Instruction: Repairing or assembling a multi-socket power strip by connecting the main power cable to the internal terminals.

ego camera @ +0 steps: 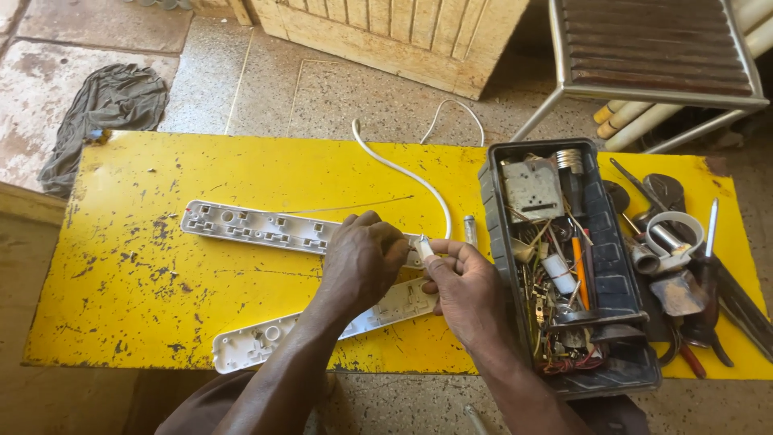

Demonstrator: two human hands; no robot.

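Both hands met at the right end of a long white power strip half (258, 226) lying left-to-right; right hand (465, 287) pinched its small white cable end (424, 246), left hand (361, 259) closed over the strip.

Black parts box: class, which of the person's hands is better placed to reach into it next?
Probably the right hand: it lies beside the black parts box, while the left hand rests farther away on the white socket strip.

My left hand (361, 259) curls knuckles-up beside my right hand (465, 288), whose thumb and forefinger pinch shut, both forearms angling in from below toward each other.
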